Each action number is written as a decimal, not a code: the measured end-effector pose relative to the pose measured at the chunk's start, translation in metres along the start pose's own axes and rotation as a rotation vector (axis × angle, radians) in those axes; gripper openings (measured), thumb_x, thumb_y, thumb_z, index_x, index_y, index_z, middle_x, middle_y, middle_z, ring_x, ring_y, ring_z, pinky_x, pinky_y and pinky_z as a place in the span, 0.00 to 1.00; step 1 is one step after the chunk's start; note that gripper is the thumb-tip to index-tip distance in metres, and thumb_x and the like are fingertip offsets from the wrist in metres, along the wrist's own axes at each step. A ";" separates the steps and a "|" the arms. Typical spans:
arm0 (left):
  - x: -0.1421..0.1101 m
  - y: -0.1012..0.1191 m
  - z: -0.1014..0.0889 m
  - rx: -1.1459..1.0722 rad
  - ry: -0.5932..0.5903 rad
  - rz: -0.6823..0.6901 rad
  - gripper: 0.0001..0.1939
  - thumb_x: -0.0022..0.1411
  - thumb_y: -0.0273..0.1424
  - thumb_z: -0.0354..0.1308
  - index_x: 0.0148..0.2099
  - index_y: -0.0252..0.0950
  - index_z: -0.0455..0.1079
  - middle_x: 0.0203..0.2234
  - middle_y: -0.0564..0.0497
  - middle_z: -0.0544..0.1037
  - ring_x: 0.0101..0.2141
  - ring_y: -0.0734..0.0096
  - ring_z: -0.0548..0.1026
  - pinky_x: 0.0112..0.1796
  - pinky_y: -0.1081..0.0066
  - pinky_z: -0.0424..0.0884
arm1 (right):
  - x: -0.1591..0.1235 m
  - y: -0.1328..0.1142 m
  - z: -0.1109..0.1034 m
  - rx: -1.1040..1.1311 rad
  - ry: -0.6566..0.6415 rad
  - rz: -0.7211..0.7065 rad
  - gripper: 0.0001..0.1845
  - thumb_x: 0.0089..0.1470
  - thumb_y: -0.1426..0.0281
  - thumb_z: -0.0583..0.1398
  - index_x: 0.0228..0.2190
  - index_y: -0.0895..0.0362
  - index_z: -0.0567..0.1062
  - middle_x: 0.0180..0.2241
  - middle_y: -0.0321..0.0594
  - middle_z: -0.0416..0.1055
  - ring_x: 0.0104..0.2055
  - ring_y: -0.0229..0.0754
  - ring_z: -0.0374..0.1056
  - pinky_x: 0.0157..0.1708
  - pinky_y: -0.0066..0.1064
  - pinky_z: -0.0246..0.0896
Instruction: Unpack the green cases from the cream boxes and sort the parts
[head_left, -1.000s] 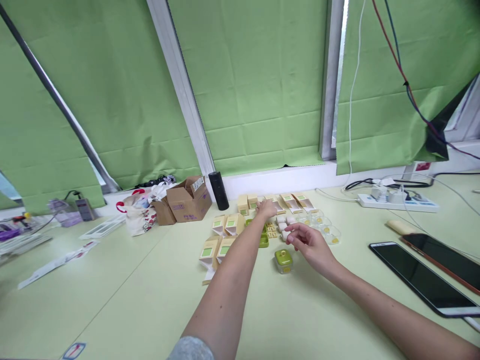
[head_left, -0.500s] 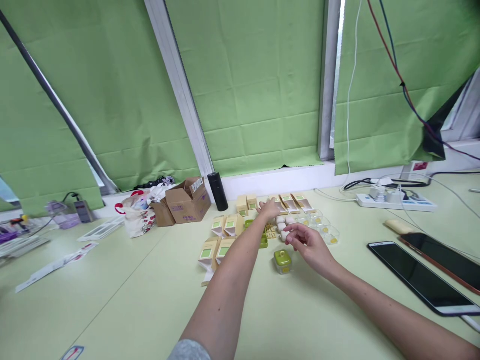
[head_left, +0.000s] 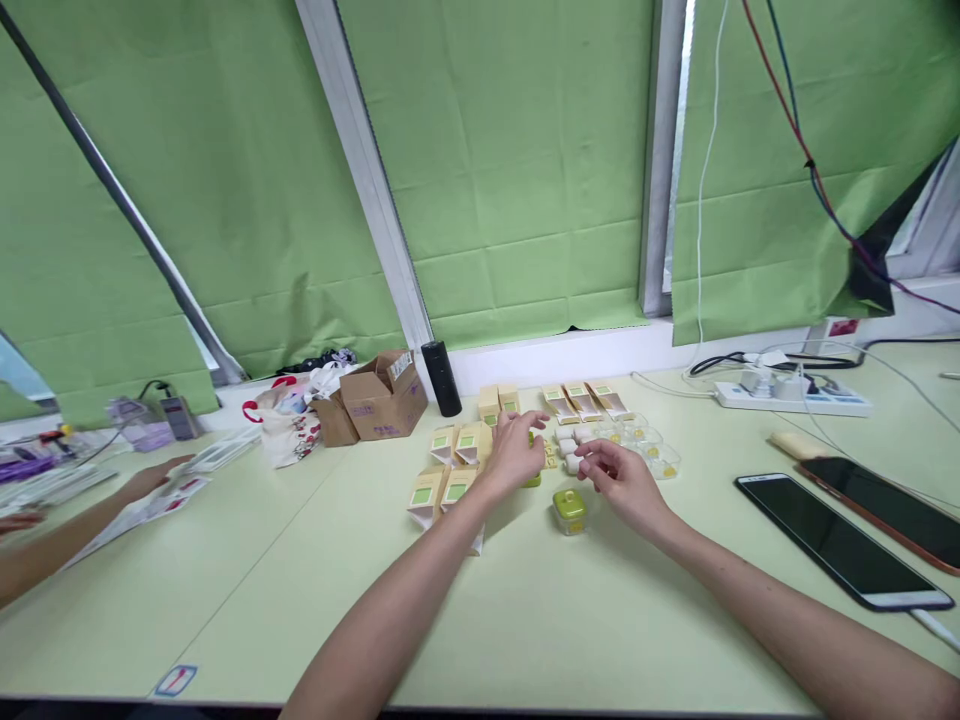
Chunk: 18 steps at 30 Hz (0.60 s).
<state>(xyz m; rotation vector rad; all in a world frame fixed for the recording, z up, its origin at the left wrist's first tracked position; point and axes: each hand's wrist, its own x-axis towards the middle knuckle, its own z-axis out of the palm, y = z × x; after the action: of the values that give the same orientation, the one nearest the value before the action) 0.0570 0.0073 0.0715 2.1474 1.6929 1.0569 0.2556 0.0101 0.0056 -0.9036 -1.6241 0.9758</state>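
My left hand (head_left: 517, 448) hovers over some green lids (head_left: 532, 480), partly covering them. Its fingers are spread and I see nothing in them. Loosely curved and apart, the fingers of my right hand (head_left: 622, 485) hold nothing visible beside several small white rolls (head_left: 568, 448). Just below and left of that hand stands a small clear box with a green lid (head_left: 570, 510). Clear plastic cups (head_left: 660, 458) sit beyond my right hand. Small yellow pieces (head_left: 550, 457) lie between the lids and the rolls.
Cardboard cartons with green labels (head_left: 425, 497) stand left of my left hand; more open cartons (head_left: 581, 402) are behind. A brown box (head_left: 382, 395) and black cylinder (head_left: 441, 378) stand at the back. Phones (head_left: 840, 540) and a power strip (head_left: 795, 398) lie right. Another person's hand (head_left: 154, 478) reaches in left.
My left hand has drawn back from the far cartons toward me, over the green lids. My right hand has barely moved. Another person's arm has come in at the left.
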 end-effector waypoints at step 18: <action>-0.090 0.001 0.022 -0.068 -0.115 0.035 0.21 0.52 0.30 0.71 0.49 0.43 0.76 0.44 0.44 0.75 0.49 0.48 0.68 0.48 0.57 0.67 | -0.006 0.010 0.012 0.013 -0.060 0.011 0.22 0.57 0.50 0.62 0.41 0.55 0.77 0.36 0.41 0.75 0.31 0.43 0.69 0.30 0.34 0.64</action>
<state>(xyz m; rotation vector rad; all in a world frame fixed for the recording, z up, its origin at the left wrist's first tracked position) 0.0647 -0.0688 0.0199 2.1581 1.5521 0.9654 0.2466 0.0067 -0.0078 -0.8824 -1.6626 1.0289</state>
